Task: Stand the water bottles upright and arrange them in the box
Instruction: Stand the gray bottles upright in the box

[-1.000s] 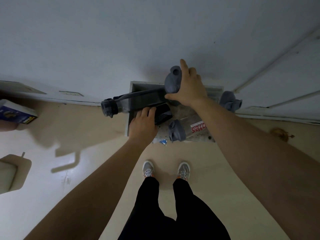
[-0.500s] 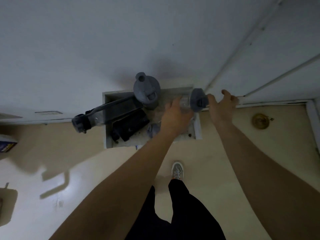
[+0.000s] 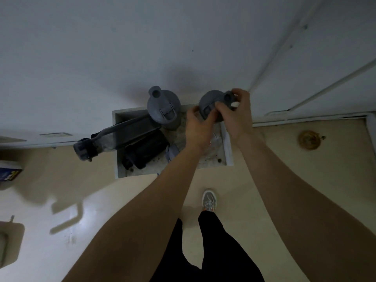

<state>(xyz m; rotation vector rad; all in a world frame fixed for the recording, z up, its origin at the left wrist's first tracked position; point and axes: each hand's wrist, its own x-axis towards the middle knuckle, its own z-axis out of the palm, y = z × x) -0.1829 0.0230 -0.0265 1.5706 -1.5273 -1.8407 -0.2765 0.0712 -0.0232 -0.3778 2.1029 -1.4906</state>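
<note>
- Box [image 3: 120, 127] sat on the floor [image 3: 274, 159] against the wall [image 3: 101, 58], open top toward me, its bottom speckled and dirty.
- Right hand [image 3: 237, 117] was curled over the grey cap of the bottle [image 3: 209, 102] at the box's back right corner. Thumb and fingertips pinched the cap's spout end; I read it as closed on that cap.
- Left hand [image 3: 198, 127] was on the same bottle from the near left side, fingers bent round the cap's edge. It was partly closed, in contact; how firm the hold was I could not tell.
- That bottle stood roughly upright, cap toward the camera. Its clear body was mostly hidden under both hands.
- Second bottle [image 3: 163, 107] stood upright at the box's back, just left of the held one, grey lid with flip spout toward me. Not touched by either hand.
- Third bottle [image 3: 114, 137] lay tilted across the box's left wall, cap end hanging out over the floor, body running back into the box toward the second bottle.
- Dark flask [image 3: 146, 149] lay on its side in the box, beside and below the third bottle.
- A small grey cap [image 3: 172, 152] showed on the box bottom by my left wrist; what it belonged to I could not tell.
- One grey shoe [image 3: 209, 200] was planted on the floor near the box's front edge.
- A blue carton [image 3: 10, 173] sat at far left, well apart.
</note>
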